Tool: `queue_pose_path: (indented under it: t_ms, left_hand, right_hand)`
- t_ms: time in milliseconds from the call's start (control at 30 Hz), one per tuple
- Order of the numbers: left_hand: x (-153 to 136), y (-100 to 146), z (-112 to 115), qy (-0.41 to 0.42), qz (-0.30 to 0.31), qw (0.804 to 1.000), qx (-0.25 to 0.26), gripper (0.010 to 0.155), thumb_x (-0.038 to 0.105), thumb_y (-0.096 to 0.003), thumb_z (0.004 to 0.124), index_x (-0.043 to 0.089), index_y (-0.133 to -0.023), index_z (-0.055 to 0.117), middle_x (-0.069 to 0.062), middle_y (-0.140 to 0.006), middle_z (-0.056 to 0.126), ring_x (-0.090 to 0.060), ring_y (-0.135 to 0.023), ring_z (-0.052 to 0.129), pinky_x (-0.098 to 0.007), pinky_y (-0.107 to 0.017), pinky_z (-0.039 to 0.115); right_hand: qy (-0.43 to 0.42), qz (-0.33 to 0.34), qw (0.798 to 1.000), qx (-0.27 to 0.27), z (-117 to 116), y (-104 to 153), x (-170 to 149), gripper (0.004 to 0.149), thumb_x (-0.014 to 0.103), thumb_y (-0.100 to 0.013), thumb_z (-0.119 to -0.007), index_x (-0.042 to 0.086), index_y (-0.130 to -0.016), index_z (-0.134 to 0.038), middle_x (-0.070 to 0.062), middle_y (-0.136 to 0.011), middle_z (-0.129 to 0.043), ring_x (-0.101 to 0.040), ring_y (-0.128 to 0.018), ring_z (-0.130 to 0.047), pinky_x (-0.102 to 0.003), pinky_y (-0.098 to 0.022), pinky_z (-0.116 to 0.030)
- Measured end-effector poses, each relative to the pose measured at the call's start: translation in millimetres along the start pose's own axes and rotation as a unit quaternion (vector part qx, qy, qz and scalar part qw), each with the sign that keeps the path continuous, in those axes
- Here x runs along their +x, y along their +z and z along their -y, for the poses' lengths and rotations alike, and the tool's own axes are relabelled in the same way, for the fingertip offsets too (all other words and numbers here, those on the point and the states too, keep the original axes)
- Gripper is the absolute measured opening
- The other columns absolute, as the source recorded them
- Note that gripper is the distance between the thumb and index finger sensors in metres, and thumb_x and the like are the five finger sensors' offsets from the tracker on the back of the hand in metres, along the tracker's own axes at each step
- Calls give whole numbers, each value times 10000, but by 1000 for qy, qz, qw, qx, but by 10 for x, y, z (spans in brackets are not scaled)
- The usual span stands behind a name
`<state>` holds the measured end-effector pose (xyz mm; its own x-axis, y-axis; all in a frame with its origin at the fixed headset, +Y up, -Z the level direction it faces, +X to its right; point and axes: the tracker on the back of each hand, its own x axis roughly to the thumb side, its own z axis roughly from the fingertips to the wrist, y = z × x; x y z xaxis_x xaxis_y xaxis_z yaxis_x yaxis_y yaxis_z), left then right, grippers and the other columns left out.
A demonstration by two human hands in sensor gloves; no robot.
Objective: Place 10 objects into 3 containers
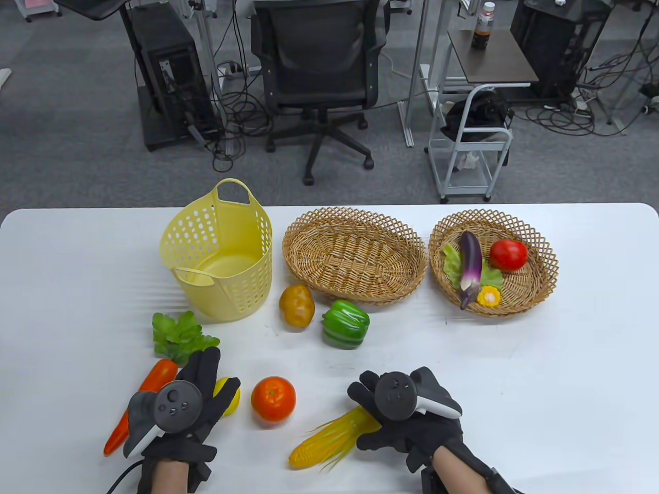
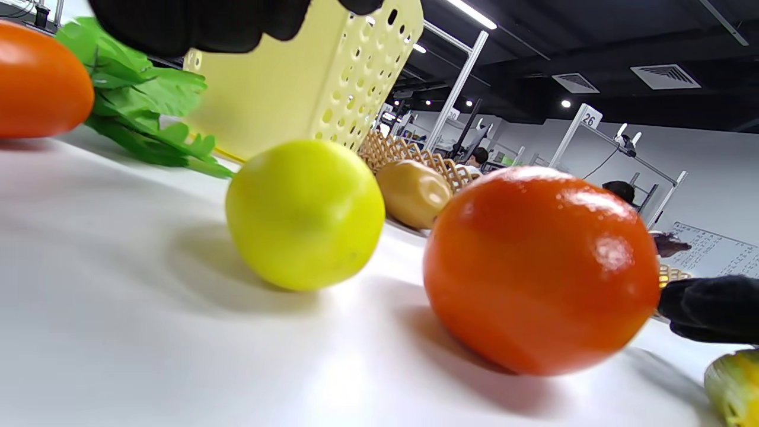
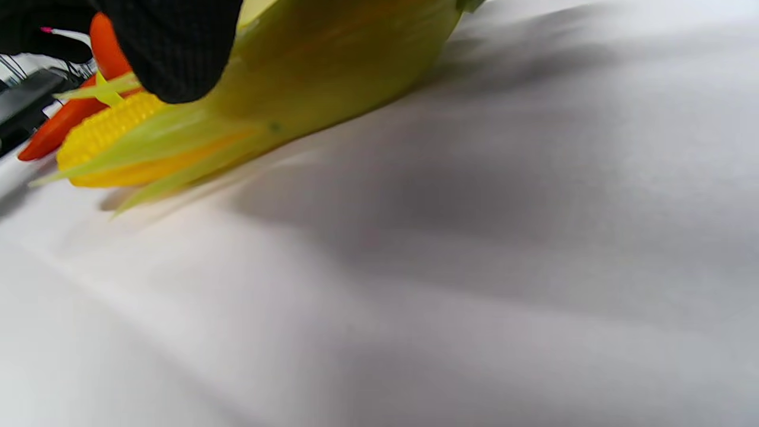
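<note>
Corn cob: one, lying on the surface at 6 o'clock, husk end under my right hand. My fingers close over that end; the grip looks begun, the cob not yet lifted. Step in hand, as I judge it: picking up the corn. Next move calls for a firm hold and a carry toward a basket at 12 or 1 o'clock.

Left hand: fingers spread flat above the lemon, holding nothing I can see.

Loose items on the surface, six: corn, one; lemon, one; orange, one; carrot, one, leafy top at 9 o'clock; potato, one; green pepper, one.

Containers, three: yellow plastic basket, one; oval wicker basket, one; round wicker basket, one.

In the round basket, four: eggplant, tomato, lettuce leaf, small corn piece.
</note>
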<state>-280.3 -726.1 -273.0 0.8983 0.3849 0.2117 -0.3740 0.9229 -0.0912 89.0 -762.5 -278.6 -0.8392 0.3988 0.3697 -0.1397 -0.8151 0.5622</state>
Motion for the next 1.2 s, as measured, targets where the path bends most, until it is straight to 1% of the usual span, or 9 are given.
queue_pose_path:
  t_ms: [100, 200, 467, 633, 667, 833, 1033, 1200]
  left_hand:
    - [3, -12, 27, 0, 0, 1000, -8, 766, 580, -656, 461, 56, -1194, 311, -350, -1180, 389, -596, -1047, 518, -685, -668, 602]
    - [4, -14, 33, 0, 0, 1000, -10, 764, 579, -657, 461, 57, -1193, 311, -352, -1180, 387, -598, -1046, 518, -685, -669, 601]
    - [10, -16, 39, 0, -1, 1000, -15, 766, 579, -657, 462, 54, -1194, 309, -353, -1179, 387, -597, -1047, 517, -686, -669, 600]
    - [13, -19, 41, 1, 1, 1000, -15, 767, 581, -656, 463, 56, -1194, 309, -351, -1180, 385, -598, -1046, 518, -685, -669, 601]
    - [12, -19, 40, 1, 1, 1000, -15, 768, 581, -656, 463, 54, -1194, 309, -352, -1179, 388, -597, -1046, 517, -686, -668, 601]
    - [11, -22, 42, 3, 2, 1000, -14, 765, 580, -656, 463, 57, -1193, 310, -352, -1179, 385, -596, -1047, 517, -686, -669, 600]
    - [18, -32, 52, 4, 3, 1000, -14, 765, 581, -656, 463, 59, -1194, 309, -349, -1181, 385, -595, -1048, 518, -685, -669, 602]
    - [8, -49, 68, 7, -3, 1000, -16, 765, 580, -656, 463, 58, -1194, 312, -349, -1180, 389, -595, -1048, 519, -685, -669, 602]
  right_hand:
    - [18, -7, 1000, 9, -42, -24, 12, 884, 531, -514, -761, 309, -1124, -161, -79, -1210, -13, -493, -1082, -117, -722, -745, -318]
    - [23, -11, 1000, 4, -44, -25, 11, 857, 511, -522, -764, 325, -1120, -179, -66, -1213, -27, -487, -1088, -127, -720, -748, -325]
    - [29, -22, 999, 9, -44, -32, -9, 784, 417, -542, -791, 361, -1105, -247, -56, -1216, -75, -473, -1097, -176, -718, -749, -350]
    - [27, -23, 999, 15, -38, -29, -21, 773, 374, -541, -808, 366, -1097, -271, -99, -1214, -101, -486, -1094, -197, -719, -747, -365]
    - [27, -22, 999, 16, -37, -29, -24, 793, 367, -541, -810, 367, -1102, -250, -105, -1214, -107, -486, -1093, -203, -720, -746, -367]
    - [28, -23, 999, 20, -37, -32, -28, 791, 342, -543, -815, 369, -1097, -251, -109, -1214, -128, -484, -1091, -212, -719, -746, -367]
    - [35, -17, 999, 20, -34, -31, -37, 797, 317, -536, -826, 383, -1089, -256, -85, -1218, -212, -473, -1095, -224, -710, -755, -370]
    - [21, -4, 1000, 20, -19, -37, -73, 798, 294, -528, -847, 393, -1080, -279, -53, -1204, -251, -406, -1109, -202, -673, -784, -328]
